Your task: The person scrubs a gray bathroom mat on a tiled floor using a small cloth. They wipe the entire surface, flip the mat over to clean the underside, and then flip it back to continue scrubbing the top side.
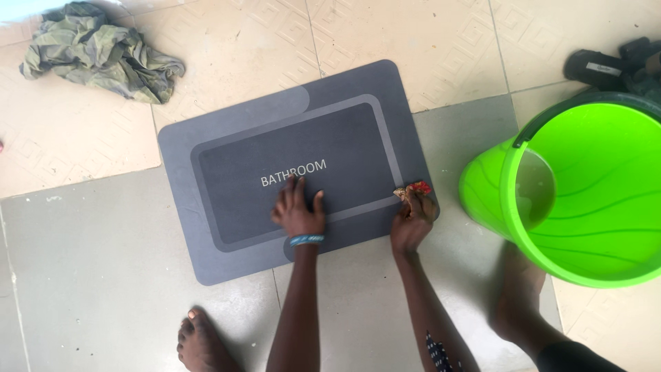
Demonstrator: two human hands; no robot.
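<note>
bath mat: thin, floppy, flat on floor | our left hand splayed flat on it | right hand grip pinching red-tan rag at mat's right edge | we'd lift by an edge

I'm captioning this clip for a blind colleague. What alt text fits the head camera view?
A person's left hand presses flat on a grey bath mat on a tiled floor, while the right hand holds a small red and tan scrubber at the mat's edge. A bright green bucket stands to the right, and a crumpled green cloth lies at upper left.
</note>
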